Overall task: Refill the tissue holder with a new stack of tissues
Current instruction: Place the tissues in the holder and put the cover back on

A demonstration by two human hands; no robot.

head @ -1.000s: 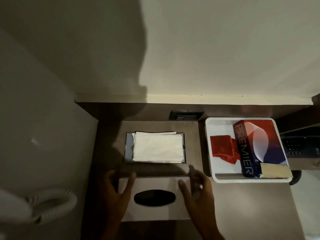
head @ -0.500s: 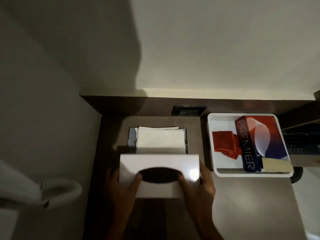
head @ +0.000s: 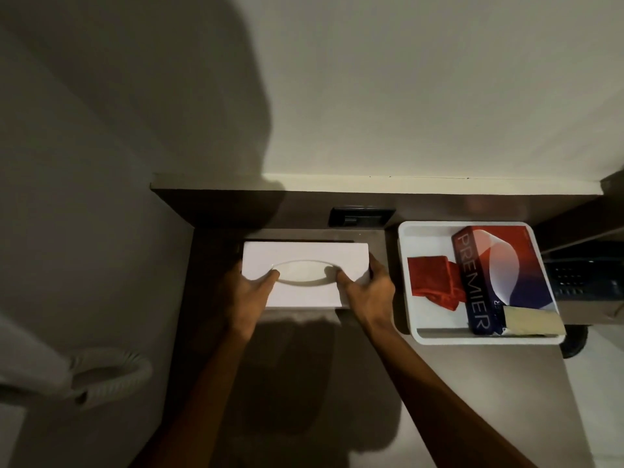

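Note:
The white tissue holder cover [head: 304, 261], with an oval slot in its top, sits at the back of the dark counter, over the spot where the tissue stack lay. The stack is hidden under it; only white shows through the slot. My left hand [head: 248, 292] grips the cover's left end, thumb at the slot's left tip. My right hand [head: 366, 292] grips its right end, thumb at the slot's right tip.
A white tray [head: 410, 319] at the right holds a red cloth [head: 430, 278], a red and blue PREMIER tissue box [head: 496, 275] and a yellow sponge [head: 530, 320]. A black socket plate [head: 361, 217] sits on the back panel. A coiled white hose [head: 108, 373] hangs at the left.
Both hands took hold of the cover near the counter's front, carried it away from me and set it over the tissue stack, which is now hidden.

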